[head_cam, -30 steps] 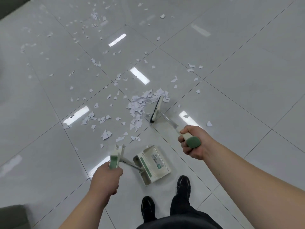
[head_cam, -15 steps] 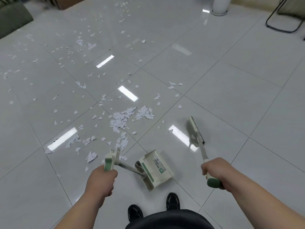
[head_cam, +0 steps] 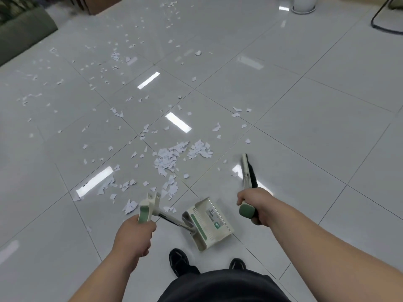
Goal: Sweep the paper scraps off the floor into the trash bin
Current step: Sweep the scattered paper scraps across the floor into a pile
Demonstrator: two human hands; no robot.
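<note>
While both hands are busy, each is wrapped around a green-capped handle. The left hand (head_cam: 135, 234), at seven o'clock in the view, grips the upright handle (head_cam: 148, 209) of a cream dustpan (head_cam: 210, 223). The pan sits on the tiled floor (head_cam: 316, 131) at about six o'clock, just ahead of two black shoes (head_cam: 180, 261). The right hand (head_cam: 256, 207), at five o'clock, has its fingers curled round the grip of a short broom (head_cam: 247, 171). The broom's cream head and black bristles point away toward twelve o'clock; whether the bristles touch the tiles cannot be told.

Torn white paper scraps (head_cam: 170, 159) are heaped thickest near the middle of the view, at eleven o'clock from the dustpan and at nine o'clock from the broom head, clear of both. A smaller trail of scraps runs from the heap down toward the dustpan handle. Thinner litter spreads off toward ten and eleven o'clock across the far tiles, with a few loose bits at one o'clock from the heap.

At the far edge stands the base of a white cylindrical container (head_cam: 304, 5) at one o'clock. A black tubular frame (head_cam: 380, 23) sits at two o'clock, a brown box (head_cam: 102, 4) at eleven, and a green cushioned edge (head_cam: 24, 33) at ten.
</note>
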